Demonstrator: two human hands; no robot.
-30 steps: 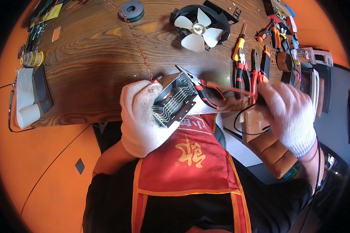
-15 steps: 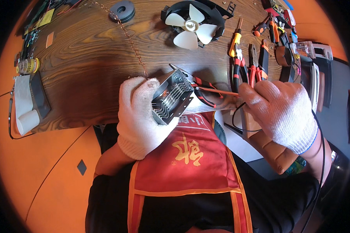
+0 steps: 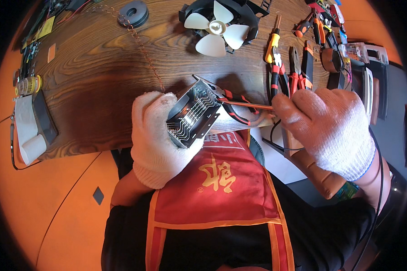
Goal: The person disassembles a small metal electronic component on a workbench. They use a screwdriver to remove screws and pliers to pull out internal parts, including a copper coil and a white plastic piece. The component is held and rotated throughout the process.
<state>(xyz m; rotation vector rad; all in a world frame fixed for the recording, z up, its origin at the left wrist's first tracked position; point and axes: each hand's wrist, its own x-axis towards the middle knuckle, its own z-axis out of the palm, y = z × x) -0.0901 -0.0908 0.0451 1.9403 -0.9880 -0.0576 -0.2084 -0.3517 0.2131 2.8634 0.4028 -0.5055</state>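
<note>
In my left hand (image 3: 151,137), gloved in white, I grip a dark metal frame with stacked, wavy silver cooling fins (image 3: 195,113), held tilted above the table's near edge. My gloved right hand (image 3: 328,126) is closed around a thin copper-coloured rod like a screwdriver shaft (image 3: 251,105); any handle is hidden in the fist. The rod's far end reaches the right side of the frame, though exact contact is hard to tell. Just behind lie cutting pliers (image 3: 244,118) with black and red handles, partly covered by the frame and rod.
A wooden table (image 3: 95,90) spans the view. At the back stand a white-bladed fan (image 3: 217,28) and grey rings (image 3: 133,14), with twisted copper wire (image 3: 144,54) trailing forward. Several pliers (image 3: 296,67) and a yellow screwdriver (image 3: 273,45) lie right. A black cable (image 3: 379,180) hangs by my right arm.
Both hands have drifted slightly apart, the left one a little leftward with the finned frame. The table and its things appear shifted slightly left and up in the view. Both grips stay closed.
</note>
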